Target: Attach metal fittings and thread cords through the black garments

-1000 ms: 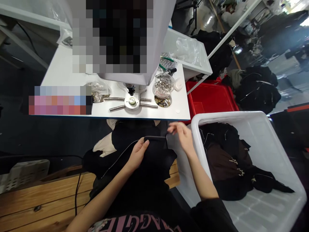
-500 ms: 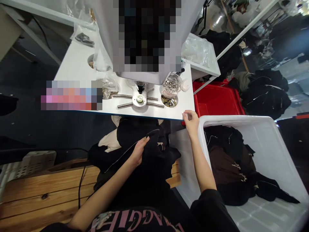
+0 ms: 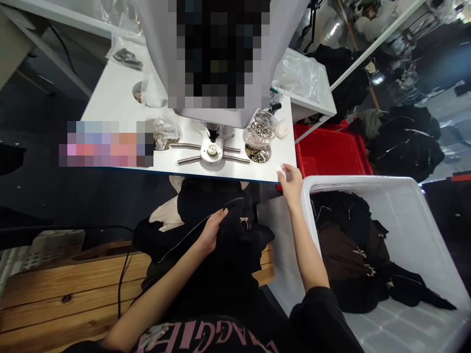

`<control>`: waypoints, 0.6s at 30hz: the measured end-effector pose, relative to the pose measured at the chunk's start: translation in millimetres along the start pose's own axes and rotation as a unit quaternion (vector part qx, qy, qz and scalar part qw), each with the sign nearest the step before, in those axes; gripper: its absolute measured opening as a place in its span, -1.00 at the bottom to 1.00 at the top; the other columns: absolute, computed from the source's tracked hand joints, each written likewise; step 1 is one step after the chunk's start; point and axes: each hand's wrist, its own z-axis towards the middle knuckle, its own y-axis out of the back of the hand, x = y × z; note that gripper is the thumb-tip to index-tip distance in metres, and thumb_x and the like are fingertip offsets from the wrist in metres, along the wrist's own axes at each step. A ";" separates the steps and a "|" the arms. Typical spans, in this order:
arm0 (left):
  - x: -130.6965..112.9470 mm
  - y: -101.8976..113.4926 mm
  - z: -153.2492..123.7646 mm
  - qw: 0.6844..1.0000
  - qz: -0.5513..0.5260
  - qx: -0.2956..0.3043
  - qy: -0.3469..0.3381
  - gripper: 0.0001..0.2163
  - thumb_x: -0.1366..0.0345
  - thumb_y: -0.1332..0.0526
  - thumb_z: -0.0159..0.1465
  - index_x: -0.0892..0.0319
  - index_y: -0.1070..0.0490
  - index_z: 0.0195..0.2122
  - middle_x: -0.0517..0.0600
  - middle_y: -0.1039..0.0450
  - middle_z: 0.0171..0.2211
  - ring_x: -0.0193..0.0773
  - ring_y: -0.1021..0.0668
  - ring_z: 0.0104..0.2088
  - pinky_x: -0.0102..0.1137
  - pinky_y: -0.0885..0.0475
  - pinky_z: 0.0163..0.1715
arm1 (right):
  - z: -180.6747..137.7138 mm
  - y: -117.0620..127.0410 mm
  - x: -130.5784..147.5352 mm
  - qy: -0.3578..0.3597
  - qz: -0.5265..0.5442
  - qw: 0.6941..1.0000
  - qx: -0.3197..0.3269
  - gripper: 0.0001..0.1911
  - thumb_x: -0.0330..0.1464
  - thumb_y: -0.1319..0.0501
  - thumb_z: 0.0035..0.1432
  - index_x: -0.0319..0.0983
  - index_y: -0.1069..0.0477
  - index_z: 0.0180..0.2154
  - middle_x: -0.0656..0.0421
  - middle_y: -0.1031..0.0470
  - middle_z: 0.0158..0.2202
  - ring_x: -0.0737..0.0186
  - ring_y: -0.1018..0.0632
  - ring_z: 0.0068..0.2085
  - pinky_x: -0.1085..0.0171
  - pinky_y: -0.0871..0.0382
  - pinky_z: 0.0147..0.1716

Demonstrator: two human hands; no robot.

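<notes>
The white work table (image 3: pixel 110 103) carries a stud jar (image 3: pixel 260 130) at its right. Near, the left hand (image 3: pixel 211 230) grips the black garment (image 3: pixel 228 255) on the lap; the right hand (image 3: pixel 292 184) rests loose on the table corner. Held one-handed, the garment may slide off.

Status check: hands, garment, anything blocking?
Left hand gripping black garment on lap. Right hand at white table corner, grip unclear. White bin beside right arm; nothing covers the garment.
</notes>
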 end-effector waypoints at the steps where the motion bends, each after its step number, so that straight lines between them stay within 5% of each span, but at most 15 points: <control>1: -0.2 -0.5 -0.3 1.000 -0.001 -0.002 0.000 -0.82 0.30 -0.37 0.04 0.27 -0.41 -0.42 -0.13 -0.38 -0.62 -0.47 -0.42 -0.65 -0.59 -0.34 -0.62 | 0.8 -0.7 -0.6 0.005 -0.014 1.000 -0.001 -0.67 -0.25 -0.21 0.09 -0.23 -0.41 -0.10 0.07 -0.43 -0.12 0.10 -0.41 -0.08 0.08 -0.24 -0.03; 7: -0.7 -0.9 -0.7 1.000 0.002 -0.007 0.000 -0.82 0.32 -0.36 0.04 0.27 -0.41 -0.40 -0.12 -0.40 -0.60 -0.45 -0.44 -0.64 -0.59 -0.37 -0.61 | 2.9 -1.4 2.4 0.022 -0.006 1.000 0.006 -0.81 -0.24 -0.20 0.11 -0.21 -0.47 -0.29 0.10 -0.45 -0.17 0.15 -0.43 -0.11 0.14 -0.26 -0.05; 13: 1.7 2.8 0.6 1.000 0.004 0.002 -0.003 -0.85 0.31 -0.34 0.08 0.26 -0.42 -0.39 -0.12 -0.41 -0.59 -0.46 -0.45 -0.62 -0.60 -0.38 -0.58 | -0.7 -3.2 1.9 0.031 -0.056 0.998 -0.020 -0.71 -0.20 -0.21 0.10 -0.21 -0.43 -0.16 0.06 -0.43 -0.06 0.07 -0.40 -0.02 0.08 -0.21 -0.02; 18: 2.8 3.4 0.1 1.000 0.004 0.024 -0.010 -0.81 0.29 -0.35 0.07 0.26 -0.44 -0.34 -0.10 -0.43 -0.55 -0.45 -0.47 -0.59 -0.58 -0.41 -0.55 | -1.7 -5.1 -1.7 0.042 -0.057 0.997 -0.027 -0.78 -0.21 -0.20 0.12 -0.20 -0.46 -0.28 0.09 -0.47 -0.14 0.12 -0.44 -0.09 0.10 -0.24 -0.04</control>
